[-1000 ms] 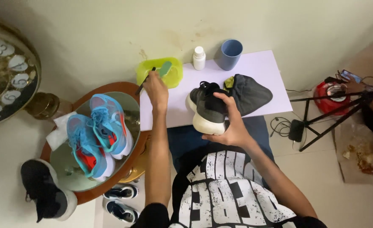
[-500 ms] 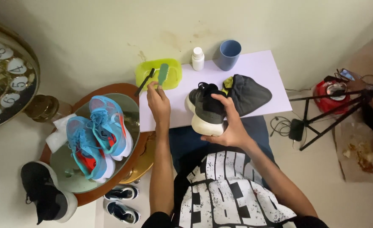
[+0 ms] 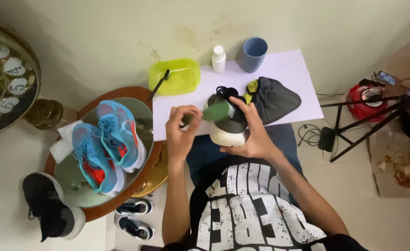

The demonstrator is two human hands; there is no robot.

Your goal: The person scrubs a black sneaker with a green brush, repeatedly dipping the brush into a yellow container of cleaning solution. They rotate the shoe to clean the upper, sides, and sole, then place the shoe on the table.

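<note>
White tabletop [image 3: 288, 69], cluttered. Right hand [image 3: 253, 135] clamps grey sneaker [image 3: 228, 123] upright above its near edge; left hand [image 3: 181, 132] grips green brush [image 3: 216, 111] on the upper (blurred). Scrubbing step; next stroke likely needs steady hold.

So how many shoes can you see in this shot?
6. One dark shoe in the right hand; two blue shoes on the round mirror tray; one black shoe at lower left; two small dark shoes below the tray. Others may be hidden.
</note>
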